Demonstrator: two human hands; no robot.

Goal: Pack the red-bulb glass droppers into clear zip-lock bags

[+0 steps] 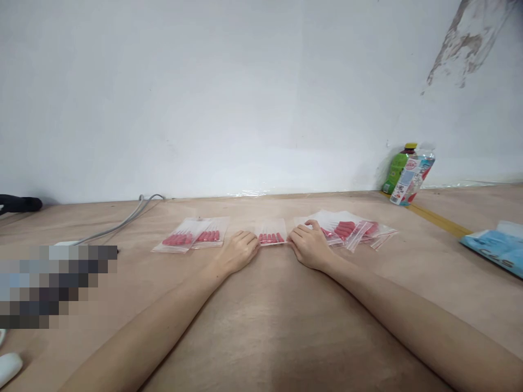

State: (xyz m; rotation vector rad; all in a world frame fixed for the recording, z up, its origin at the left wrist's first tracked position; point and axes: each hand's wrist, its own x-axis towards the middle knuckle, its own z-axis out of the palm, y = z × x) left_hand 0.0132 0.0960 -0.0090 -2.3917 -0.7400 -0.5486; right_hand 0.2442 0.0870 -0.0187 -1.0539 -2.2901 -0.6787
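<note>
A small clear zip bag [271,226] lies flat on the table between my hands, with several thin red-handled tools in a row inside; their exact kind is too small to tell. My left hand [241,252] is closed at the bag's near left corner, fingers curled. At the near right corner, my right hand [309,244] is closed on the bag's edge too; its fingertips are partly hidden. Just beyond my right hand is a pile of similar bags [347,230] with red-handled pieces. Left of my left hand lie more filled bags [192,234], overlapping each other.
Two bottles, one green [394,173] and one clear with a label [412,179], stand by the wall at right. A blue packet [496,247] lies at the right edge. A grey cable [118,224] runs to a blurred-out object [49,286] at left.
</note>
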